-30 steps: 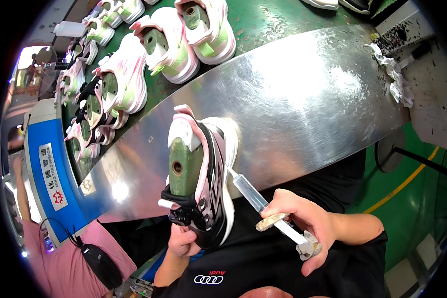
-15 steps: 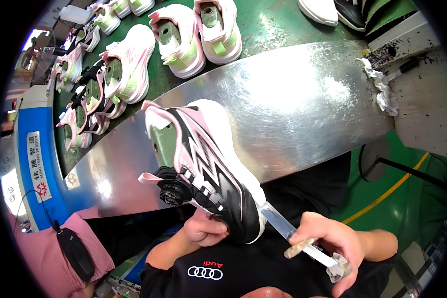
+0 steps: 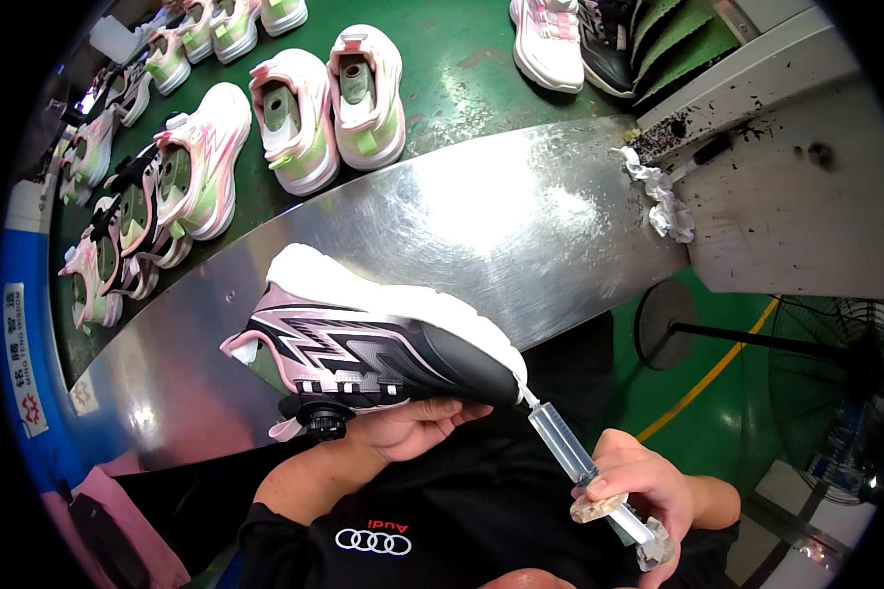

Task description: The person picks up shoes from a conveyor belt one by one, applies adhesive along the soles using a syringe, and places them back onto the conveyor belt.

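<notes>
A sneaker (image 3: 393, 334) in black, pink and white lies on its side in the air, its white sole facing away from me and its toe to the right. My left hand (image 3: 417, 427) is closed around its upper near the toe, the fingers partly hidden behind the shoe. A black round dial (image 3: 326, 422) sits on its near side. My right hand (image 3: 648, 481) grips a clear syringe (image 3: 562, 442) with white wrapping around its flange and plunger end. The syringe's narrow tip touches or nearly touches the sole edge at the toe.
Beneath the shoe is a curved shiny metal ledge (image 3: 521, 216). Beyond it, rows of pink, white and green sneakers (image 3: 295, 118) stand on the green bench (image 3: 442, 88). At right are crumpled white tissue (image 3: 663, 201) and a fan (image 3: 845, 344). A person's pink sleeve (image 3: 133, 520) shows lower left.
The shoe has turned onto its side, its heel swinging left and its sole now facing away from me. The syringe tip stays at the toe. The whole view has shifted somewhat.
</notes>
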`<state>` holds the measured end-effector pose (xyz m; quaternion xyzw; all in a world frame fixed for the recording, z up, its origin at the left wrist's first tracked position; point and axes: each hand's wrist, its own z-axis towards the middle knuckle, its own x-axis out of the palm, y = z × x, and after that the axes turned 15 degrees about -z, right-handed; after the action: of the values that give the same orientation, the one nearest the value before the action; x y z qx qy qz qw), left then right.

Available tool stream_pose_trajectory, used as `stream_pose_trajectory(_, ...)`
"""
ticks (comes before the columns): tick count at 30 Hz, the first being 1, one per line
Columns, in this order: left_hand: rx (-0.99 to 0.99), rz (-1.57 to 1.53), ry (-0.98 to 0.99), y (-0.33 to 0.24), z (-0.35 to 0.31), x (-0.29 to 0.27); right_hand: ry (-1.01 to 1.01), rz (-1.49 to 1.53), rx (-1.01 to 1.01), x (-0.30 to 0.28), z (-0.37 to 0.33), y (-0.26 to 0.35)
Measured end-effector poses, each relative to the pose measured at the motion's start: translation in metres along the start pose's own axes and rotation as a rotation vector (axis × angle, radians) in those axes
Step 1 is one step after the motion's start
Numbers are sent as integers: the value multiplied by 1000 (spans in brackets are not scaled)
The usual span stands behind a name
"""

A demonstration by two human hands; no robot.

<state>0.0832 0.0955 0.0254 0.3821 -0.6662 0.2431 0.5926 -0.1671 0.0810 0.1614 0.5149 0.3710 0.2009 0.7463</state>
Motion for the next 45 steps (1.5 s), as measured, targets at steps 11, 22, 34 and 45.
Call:
stream_pose_trajectory(11,84,-92,2,-2,24,11,-72,-134,-7,15,-2,-7)
stream_pose_trajectory(22,9,-151,100,-7,27,18,-106,-615,-92,35,13,-15)
stream_pose_trajectory(34,41,-167,124,-7,23,26,-141,-768,-170,49,12,-25)
stream_pose_trajectory(45,57,-162,95,-4,22,31,-138,-823,-207,54,9,-31)
